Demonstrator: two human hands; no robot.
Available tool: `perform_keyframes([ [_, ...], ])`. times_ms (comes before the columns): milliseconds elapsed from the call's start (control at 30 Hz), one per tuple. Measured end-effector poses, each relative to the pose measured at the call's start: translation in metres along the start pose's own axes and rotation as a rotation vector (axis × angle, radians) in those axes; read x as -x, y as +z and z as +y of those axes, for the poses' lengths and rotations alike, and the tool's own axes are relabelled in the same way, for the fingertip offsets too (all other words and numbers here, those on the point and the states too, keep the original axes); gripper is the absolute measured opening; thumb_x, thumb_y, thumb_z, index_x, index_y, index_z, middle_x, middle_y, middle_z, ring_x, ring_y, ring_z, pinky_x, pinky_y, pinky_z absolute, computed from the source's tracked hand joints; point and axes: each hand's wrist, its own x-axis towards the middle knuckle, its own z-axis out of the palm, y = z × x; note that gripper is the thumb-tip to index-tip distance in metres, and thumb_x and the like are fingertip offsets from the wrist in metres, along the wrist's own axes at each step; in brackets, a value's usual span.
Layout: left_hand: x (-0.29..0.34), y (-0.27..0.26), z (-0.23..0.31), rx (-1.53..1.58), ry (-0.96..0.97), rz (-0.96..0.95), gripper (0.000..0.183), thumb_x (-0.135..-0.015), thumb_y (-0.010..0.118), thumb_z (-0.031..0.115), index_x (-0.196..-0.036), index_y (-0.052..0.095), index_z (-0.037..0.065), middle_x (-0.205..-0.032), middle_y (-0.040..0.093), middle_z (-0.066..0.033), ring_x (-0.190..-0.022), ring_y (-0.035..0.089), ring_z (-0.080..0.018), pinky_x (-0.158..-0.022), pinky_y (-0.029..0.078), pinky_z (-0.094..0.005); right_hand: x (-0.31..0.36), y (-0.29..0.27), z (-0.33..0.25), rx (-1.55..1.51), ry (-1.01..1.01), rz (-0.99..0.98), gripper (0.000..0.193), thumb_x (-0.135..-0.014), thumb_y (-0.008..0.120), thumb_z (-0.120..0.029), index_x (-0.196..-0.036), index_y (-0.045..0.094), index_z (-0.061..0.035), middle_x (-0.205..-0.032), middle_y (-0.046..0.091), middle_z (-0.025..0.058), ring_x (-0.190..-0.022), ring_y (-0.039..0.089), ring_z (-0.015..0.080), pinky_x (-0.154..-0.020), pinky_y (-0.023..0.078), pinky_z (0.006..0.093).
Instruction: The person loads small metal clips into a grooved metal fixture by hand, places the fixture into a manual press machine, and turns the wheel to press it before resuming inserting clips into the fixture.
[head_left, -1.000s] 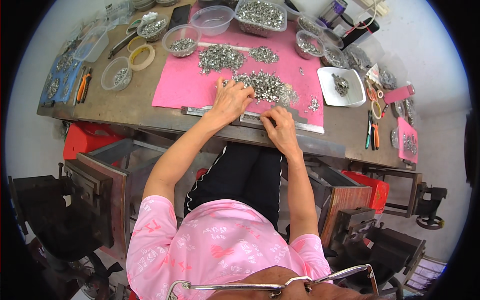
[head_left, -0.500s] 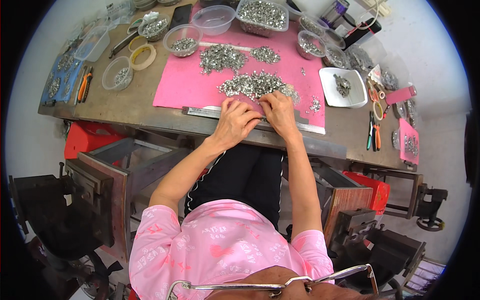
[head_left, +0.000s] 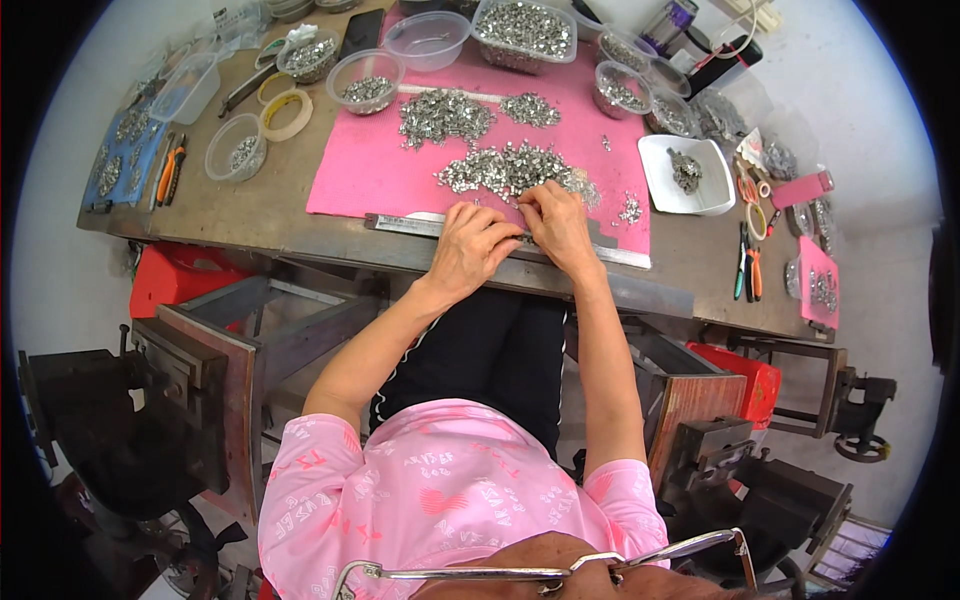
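My left hand (head_left: 474, 245) rests over a long metal ruler-like strip (head_left: 400, 226) at the table's front edge, its thumb and fingers pinched together. Beside it, my right hand (head_left: 560, 228) has thumb and index finger closed at the near side of a pile of small shiny metal pieces (head_left: 510, 168). Whatever lies between the fingertips of either hand is too small to make out. The pile sits on a pink mat (head_left: 345, 165). Farther back on the mat lie a larger heap of metal pieces (head_left: 445, 117) and a smaller heap (head_left: 530, 109).
Clear plastic tubs (head_left: 427, 40) line the back, several filled with metal pieces. A white square dish (head_left: 657, 170) stands right of the mat, near pliers (head_left: 755, 272). Orange-handled pliers (head_left: 170, 172) and tape rolls (head_left: 287, 115) lie left. Open drawers (head_left: 240, 330) jut below the table.
My left hand and forearm have shifted very slightly. The right hand keeps its pinch in almost the same place, and the piles look unchanged.
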Motion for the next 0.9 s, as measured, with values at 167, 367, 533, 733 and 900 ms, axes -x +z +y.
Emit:
perform_keyframes([
  [167,0.000,0.000,-0.004,0.039,-0.015,-0.009,0.018,-0.082,0.077,0.013,-0.098,0.075,0.007,-0.095,0.067,-0.0053,-0.091,0.059,-0.0262,-0.090,0.043,-0.0411,-0.001,0.000,-0.003,0.046,-0.005,-0.020,0.005,-0.086,0.070,-0.008,-0.090,0.066,-0.0069,-0.085,0.063,0.0074,-0.083,0.063,0.0284,-0.076,0.040,0.0413],
  [367,-0.001,0.000,-0.003,0.067,0.001,0.023,0.017,-0.081,0.078,0.014,-0.096,0.075,0.007,-0.093,0.068,-0.0051,-0.090,0.059,-0.0261,-0.089,0.043,-0.0411,0.005,-0.002,-0.002,0.050,-0.027,0.013,0.005,-0.087,0.068,-0.006,-0.090,0.064,-0.0053,-0.085,0.062,0.0097,-0.082,0.062,0.0301,-0.076,0.040,0.0417],
  [533,0.002,0.005,-0.004,0.022,0.004,0.048,0.018,-0.079,0.080,0.015,-0.094,0.075,0.007,-0.093,0.068,-0.0045,-0.090,0.059,-0.0259,-0.089,0.044,-0.0413,0.009,-0.006,-0.001,-0.028,-0.011,0.027,0.005,-0.087,0.068,-0.006,-0.091,0.066,-0.0065,-0.085,0.062,0.0086,-0.082,0.062,0.0293,-0.075,0.040,0.0416],
  [733,0.000,0.006,-0.001,-0.002,-0.007,0.046,0.019,-0.078,0.081,0.017,-0.093,0.074,0.007,-0.092,0.067,-0.0042,-0.090,0.059,-0.0259,-0.089,0.044,-0.0420,0.003,0.002,-0.004,0.042,-0.054,0.053,0.005,-0.087,0.071,-0.009,-0.089,0.067,-0.0071,-0.084,0.063,0.0071,-0.082,0.062,0.0271,-0.076,0.041,0.0404],
  [900,0.000,0.004,-0.001,0.003,-0.029,0.025,0.020,-0.078,0.082,0.018,-0.093,0.074,0.008,-0.092,0.066,-0.0041,-0.090,0.059,-0.0259,-0.089,0.044,-0.0422,0.005,0.003,-0.003,0.032,-0.025,0.054,0.004,-0.087,0.070,-0.008,-0.088,0.066,-0.0061,-0.083,0.062,0.0074,-0.080,0.061,0.0271,-0.076,0.040,0.0400],
])
